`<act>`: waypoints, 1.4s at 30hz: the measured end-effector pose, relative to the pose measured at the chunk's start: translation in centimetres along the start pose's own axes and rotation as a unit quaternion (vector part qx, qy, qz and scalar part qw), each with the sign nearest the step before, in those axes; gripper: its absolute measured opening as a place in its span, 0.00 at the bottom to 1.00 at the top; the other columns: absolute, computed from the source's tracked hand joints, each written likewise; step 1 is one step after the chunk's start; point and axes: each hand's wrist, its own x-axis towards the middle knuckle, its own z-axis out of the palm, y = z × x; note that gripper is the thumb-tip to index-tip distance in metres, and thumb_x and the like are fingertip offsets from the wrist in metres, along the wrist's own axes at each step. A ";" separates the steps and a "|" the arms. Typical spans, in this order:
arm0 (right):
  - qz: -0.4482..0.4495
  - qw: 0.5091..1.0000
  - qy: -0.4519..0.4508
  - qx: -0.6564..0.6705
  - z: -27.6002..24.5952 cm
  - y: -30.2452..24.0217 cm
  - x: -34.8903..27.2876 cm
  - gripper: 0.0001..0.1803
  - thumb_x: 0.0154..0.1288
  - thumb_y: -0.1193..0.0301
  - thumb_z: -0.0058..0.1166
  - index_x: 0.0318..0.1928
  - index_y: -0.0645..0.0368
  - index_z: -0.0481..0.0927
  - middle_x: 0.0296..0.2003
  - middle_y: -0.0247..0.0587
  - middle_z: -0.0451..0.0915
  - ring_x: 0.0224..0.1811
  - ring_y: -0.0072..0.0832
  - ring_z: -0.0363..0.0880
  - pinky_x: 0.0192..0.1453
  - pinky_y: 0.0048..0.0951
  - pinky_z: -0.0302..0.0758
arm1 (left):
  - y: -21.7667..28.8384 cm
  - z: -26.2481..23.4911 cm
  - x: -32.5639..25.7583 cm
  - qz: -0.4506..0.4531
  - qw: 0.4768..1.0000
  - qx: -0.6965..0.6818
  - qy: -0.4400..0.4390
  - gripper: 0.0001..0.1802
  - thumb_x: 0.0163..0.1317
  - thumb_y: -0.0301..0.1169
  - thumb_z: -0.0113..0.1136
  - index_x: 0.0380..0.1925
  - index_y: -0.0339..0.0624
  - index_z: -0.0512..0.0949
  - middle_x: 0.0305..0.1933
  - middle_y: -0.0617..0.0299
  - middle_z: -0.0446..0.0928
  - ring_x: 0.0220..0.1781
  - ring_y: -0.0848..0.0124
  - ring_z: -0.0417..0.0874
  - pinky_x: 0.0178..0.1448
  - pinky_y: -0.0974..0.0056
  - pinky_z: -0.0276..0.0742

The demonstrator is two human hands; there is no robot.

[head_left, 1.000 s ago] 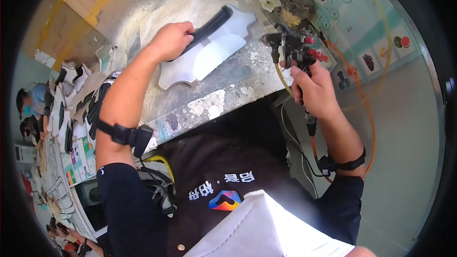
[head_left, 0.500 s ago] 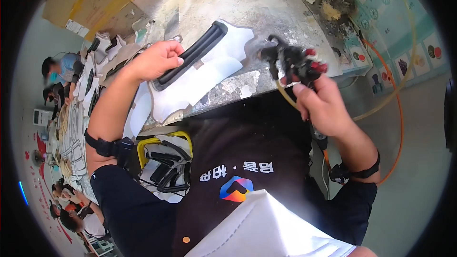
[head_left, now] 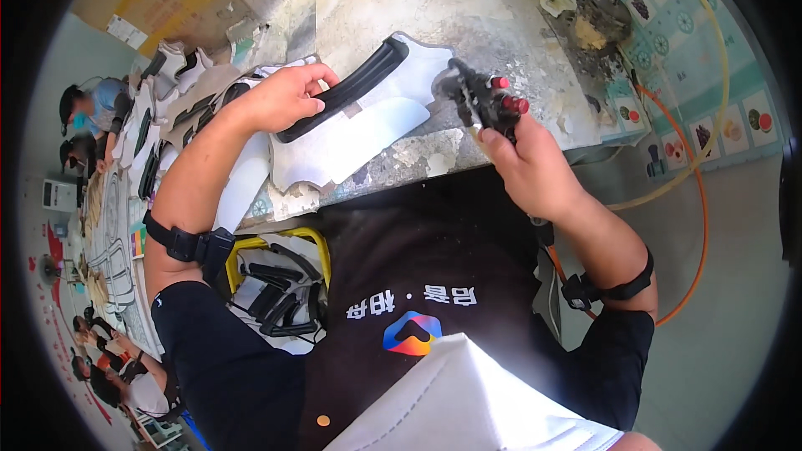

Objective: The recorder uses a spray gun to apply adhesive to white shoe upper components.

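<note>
- Your left hand (head_left: 284, 98) is clamped on the black ribbed strip (head_left: 347, 88), fingers curled over its lower end and pressing it down on the white shaped panel (head_left: 351, 138).
- That strip runs on a slant from your fingers up to the right, its top end sitting near the upper edge of the panel.
- The panel lies flat on the worn grey worktable (head_left: 468, 8), with its lower edge hanging close to the table's front edge, right above your lap.
- Your right hand (head_left: 526, 171) is wrapped tight round the grip of a black spray gun (head_left: 483, 100) with red knobs, thumb up along its side.
- The gun's nose points left at the right edge of the panel, just beside the top of the strip; whether it touches the panel, you can't tell from here.
- An orange hose (head_left: 697, 200) loops away from under your right forearm, out across the pale floor.
- A thinner yellow hose (head_left: 718, 92) curves up along the right of the table.
- Down by your left knee, a yellow-rimmed bin (head_left: 288, 238) holds more black strips.
- On your left, a long bench carries stacked white panels (head_left: 171, 63) and dark strips.
- Other people sit along that bench, well apart from you.
- A grimy glue pot (head_left: 601, 21) sits at the far right corner of the table.
</note>
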 end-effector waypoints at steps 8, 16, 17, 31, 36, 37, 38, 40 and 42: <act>-0.041 0.999 -0.021 -0.009 0.5 -0.2 0.2 0.16 0.75 0.65 0.53 0.50 0.68 0.73 0.31 0.57 0.80 0.36 0.53 0.81 0.44 0.43 0.75 | -0.8 0.4 0.2 0.004 1.000 -0.010 0.007 0.19 0.63 0.21 0.61 0.55 0.42 0.77 0.33 0.63 0.80 0.36 0.74 0.80 0.42 0.65 0.78; 0.016 0.995 -0.020 0.094 0.0 0.5 0.4 0.10 0.78 0.68 0.49 0.49 0.62 0.79 0.21 0.28 0.70 0.18 0.16 0.68 0.23 0.24 0.67 | -0.4 0.5 0.0 -0.001 1.000 -0.008 0.008 0.19 0.63 0.18 0.57 0.54 0.39 0.75 0.34 0.67 0.78 0.37 0.79 0.78 0.44 0.70 0.76; 0.041 0.993 -0.034 0.102 -0.1 0.3 0.1 0.11 0.78 0.68 0.49 0.49 0.62 0.79 0.20 0.28 0.70 0.18 0.16 0.68 0.23 0.24 0.67 | -0.4 0.5 -0.1 -0.001 1.000 -0.009 0.007 0.19 0.63 0.18 0.57 0.54 0.39 0.75 0.34 0.67 0.78 0.37 0.79 0.78 0.44 0.70 0.76; 0.082 0.996 -0.040 -0.020 -2.2 0.1 1.0 0.16 0.74 0.64 0.54 0.45 0.68 0.74 0.29 0.53 0.78 0.33 0.43 0.77 0.45 0.41 0.75 | -0.6 0.6 -0.1 0.013 1.000 -0.020 0.020 0.19 0.64 0.18 0.57 0.55 0.39 0.75 0.36 0.65 0.80 0.38 0.78 0.79 0.44 0.69 0.77; 0.040 0.993 0.111 0.023 -3.1 2.4 3.6 0.16 0.74 0.63 0.54 0.47 0.67 0.74 0.29 0.54 0.80 0.37 0.53 0.81 0.44 0.44 0.75 | -1.0 0.7 -0.4 0.004 0.998 -0.061 0.018 0.19 0.64 0.21 0.60 0.55 0.39 0.76 0.38 0.60 0.83 0.40 0.73 0.83 0.48 0.65 0.80; 0.030 0.988 0.125 -0.090 -3.9 3.5 4.1 0.16 0.73 0.65 0.54 0.55 0.61 0.76 0.37 0.53 0.82 0.40 0.54 0.83 0.45 0.45 0.77 | -1.0 0.8 -0.5 0.010 0.998 -0.052 0.019 0.18 0.64 0.21 0.60 0.55 0.38 0.77 0.39 0.60 0.83 0.41 0.73 0.83 0.48 0.65 0.80; 0.024 0.988 0.122 -0.092 -4.4 4.3 4.5 0.16 0.73 0.65 0.54 0.55 0.61 0.76 0.37 0.53 0.82 0.40 0.54 0.83 0.45 0.45 0.77 | -1.4 0.8 -0.6 0.009 0.998 -0.053 0.026 0.18 0.64 0.21 0.60 0.55 0.38 0.77 0.39 0.60 0.83 0.41 0.73 0.83 0.48 0.65 0.80; -0.104 0.918 0.209 -0.320 -5.3 5.6 5.1 0.22 0.70 0.69 0.56 0.64 0.50 0.76 0.50 0.50 0.80 0.44 0.55 0.83 0.47 0.48 0.80 | -2.5 1.0 -0.7 0.044 0.997 -0.053 0.038 0.17 0.65 0.21 0.60 0.54 0.37 0.77 0.39 0.60 0.84 0.41 0.73 0.83 0.49 0.66 0.80; -0.119 0.903 0.201 -0.361 -6.5 7.1 5.4 0.30 0.68 0.71 0.57 0.69 0.40 0.73 0.58 0.46 0.75 0.44 0.52 0.84 0.48 0.49 0.81 | -2.1 0.9 -1.3 0.032 0.997 -0.037 0.057 0.16 0.65 0.24 0.62 0.53 0.36 0.78 0.41 0.56 0.85 0.42 0.70 0.84 0.50 0.64 0.80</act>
